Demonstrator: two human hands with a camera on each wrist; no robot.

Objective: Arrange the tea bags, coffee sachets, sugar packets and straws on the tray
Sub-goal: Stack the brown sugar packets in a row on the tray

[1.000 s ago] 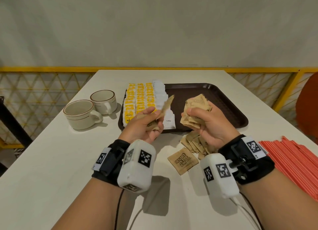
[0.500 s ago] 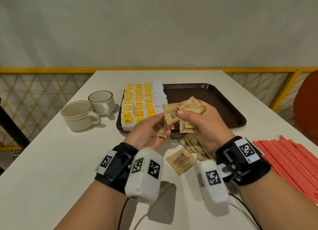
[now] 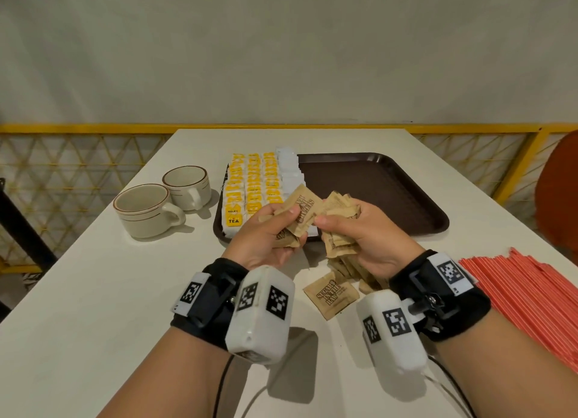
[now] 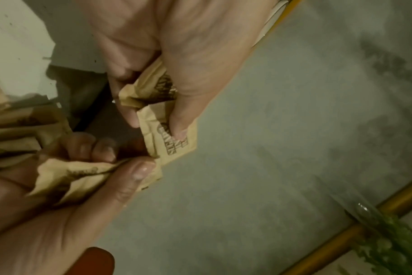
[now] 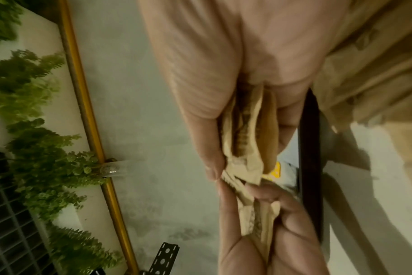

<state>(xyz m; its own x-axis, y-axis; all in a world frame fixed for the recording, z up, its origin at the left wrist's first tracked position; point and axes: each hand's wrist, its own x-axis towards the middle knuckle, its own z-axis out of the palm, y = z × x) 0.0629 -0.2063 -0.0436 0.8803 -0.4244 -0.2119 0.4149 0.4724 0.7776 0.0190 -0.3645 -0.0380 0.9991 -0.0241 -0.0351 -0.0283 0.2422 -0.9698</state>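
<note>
Step in hand: gathering sugar packets (image 3: 301,211) into stack. Left hand (image 3: 266,239) pinches several packets; right hand (image 3: 369,239) grips bunch, above tray (image 3: 391,192) near edge. More packets on table (image 3: 93,292). Next move likely: align stack, place beside tea bags (image 3: 253,186).
</note>
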